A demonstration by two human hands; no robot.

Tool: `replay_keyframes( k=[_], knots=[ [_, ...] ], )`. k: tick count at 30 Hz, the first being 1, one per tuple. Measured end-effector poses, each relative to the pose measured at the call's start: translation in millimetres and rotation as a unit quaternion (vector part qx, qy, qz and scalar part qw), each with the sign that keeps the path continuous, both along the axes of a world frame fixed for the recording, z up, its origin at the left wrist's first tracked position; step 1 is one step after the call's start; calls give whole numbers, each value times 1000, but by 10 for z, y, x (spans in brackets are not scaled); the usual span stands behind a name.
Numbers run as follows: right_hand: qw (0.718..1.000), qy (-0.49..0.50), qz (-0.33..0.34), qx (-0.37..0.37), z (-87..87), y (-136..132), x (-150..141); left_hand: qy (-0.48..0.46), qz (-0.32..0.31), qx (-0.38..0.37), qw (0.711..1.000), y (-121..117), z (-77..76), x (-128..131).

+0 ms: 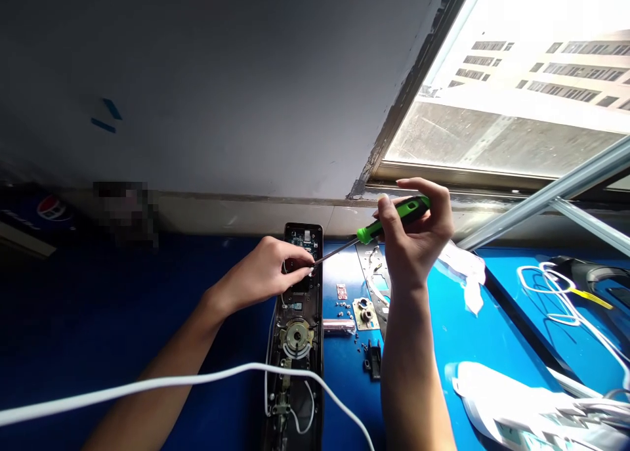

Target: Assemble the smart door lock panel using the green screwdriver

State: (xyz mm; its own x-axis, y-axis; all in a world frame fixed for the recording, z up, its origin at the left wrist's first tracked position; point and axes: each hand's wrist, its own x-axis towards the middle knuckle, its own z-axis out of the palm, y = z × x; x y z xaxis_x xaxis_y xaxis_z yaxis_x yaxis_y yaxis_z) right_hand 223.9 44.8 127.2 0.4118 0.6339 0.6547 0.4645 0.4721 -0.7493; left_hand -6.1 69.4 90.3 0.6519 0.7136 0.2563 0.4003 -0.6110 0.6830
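The screwdriver [411, 208] has a glossy green-and-black plastic handle and smooth metal shaft.

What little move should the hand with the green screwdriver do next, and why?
Probably the right hand should ease the tip of the green-and-black screwdriver onto the long dark lock panel, because its thin metal shaft points there, right beside the fingers of the left hand.
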Motion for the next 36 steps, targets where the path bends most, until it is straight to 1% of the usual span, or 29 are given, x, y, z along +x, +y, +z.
replay_keyframes(
  k=[4, 7, 13, 18, 21, 24, 26, 27, 29, 33, 36],
  knots=[
    [1000, 15, -3, -2, 32, -13, -5, -18, 0, -19, 1000, -14, 49, -10],
    [999, 33, 1, 3, 23, 4, 6, -30, -7, -29, 999, -18, 63, -9],
    [996, 86, -27, 10, -94, 122, 33, -51, -7, -3, 999, 4, 22, -1],
    [993, 111, -34, -26, -141, 170, 23, -48, -11, 16, 999, 19, 15, -12],
    [991, 114, -12, -64, -120, 149, 41, -37, -12, 29, 999, 27, 1, -17],
    [988, 91, 61, -108, -95, 122, 73, -33, -7, 43, 999, 38, -21, -30],
    [984, 82, 106, -114, -77, 112, 74, -34, -1, 48, 998, 46, -28, -49],
    [983, 82, 118, -111, -67, 110, 64, -36, 1, 51, 998, 49, -28, -59],
    [984, 88, 118, -105, -47, 117, 25, -42, 5, 57, 997, 53, -19, -79],
    [988, 84, 90, -90, -20, 163, -85, -56, 14, 69, 996, 55, 1, -103],
    [991, 87, 84, -61, -22, 219, -152, -59, 17, 74, 995, 57, 9, -111]
  ],
)
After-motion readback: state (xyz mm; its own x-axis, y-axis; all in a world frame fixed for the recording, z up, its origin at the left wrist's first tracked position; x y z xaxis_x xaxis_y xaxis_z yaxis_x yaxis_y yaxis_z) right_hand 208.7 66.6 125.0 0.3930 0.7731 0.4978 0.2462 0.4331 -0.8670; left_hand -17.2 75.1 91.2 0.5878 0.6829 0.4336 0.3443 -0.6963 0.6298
